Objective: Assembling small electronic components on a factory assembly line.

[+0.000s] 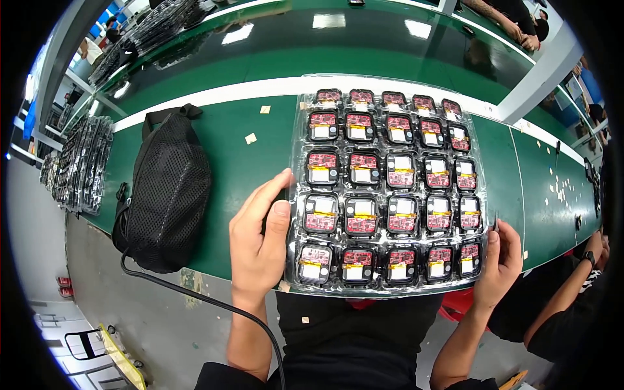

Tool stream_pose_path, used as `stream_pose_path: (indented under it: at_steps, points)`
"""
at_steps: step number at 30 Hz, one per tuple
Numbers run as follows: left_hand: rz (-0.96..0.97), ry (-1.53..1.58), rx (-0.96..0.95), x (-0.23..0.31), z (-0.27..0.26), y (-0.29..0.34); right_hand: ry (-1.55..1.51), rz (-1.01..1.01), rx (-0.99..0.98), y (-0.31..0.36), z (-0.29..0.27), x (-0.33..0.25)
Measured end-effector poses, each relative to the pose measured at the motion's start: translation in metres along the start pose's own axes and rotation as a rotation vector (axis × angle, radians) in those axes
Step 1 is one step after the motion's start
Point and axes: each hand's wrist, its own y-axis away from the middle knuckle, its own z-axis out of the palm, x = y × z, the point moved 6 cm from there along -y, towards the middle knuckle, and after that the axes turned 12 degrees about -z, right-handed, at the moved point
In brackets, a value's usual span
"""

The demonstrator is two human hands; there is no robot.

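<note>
A clear plastic blister tray (294, 123) lies on the green table in front of me, holding several rows of small black modules with red circuit boards and yellow tape (362, 216). My left hand (259, 242) grips the tray's left edge, thumb on top near the lower left pocket. At the tray's lower right corner my right hand (499, 264) holds the edge, with the thumb curled over the rim. The tray's near edge overhangs the table front.
A black mesh bag (168, 195) with a black cable (214, 302) sits on the green table (240, 169) to the left. Stacks of dark trays (81, 162) stand far left. Small paper scraps (251, 138) dot the table. Another person's arm (572, 286) is at right.
</note>
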Motion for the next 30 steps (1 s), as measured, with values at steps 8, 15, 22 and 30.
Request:
stream_pose_path:
  at_steps: [8, 15, 22, 30]
  points:
    - [0.005, -0.008, -0.004, 0.000, -0.003, -0.002, -0.023, -0.018, 0.007, -0.001, 0.003, 0.001]
    - [0.013, -0.011, -0.005, 0.000, -0.004, -0.002, 0.012, -0.010, -0.023, 0.001, 0.003, 0.001]
    - [0.010, -0.025, 0.022, -0.002, -0.009, 0.002, 0.005, -0.037, -0.031, 0.001, 0.008, 0.003]
    - [0.018, 0.022, 0.012, 0.000, 0.009, -0.002, 0.049, -0.023, -0.002, -0.004, -0.012, 0.005]
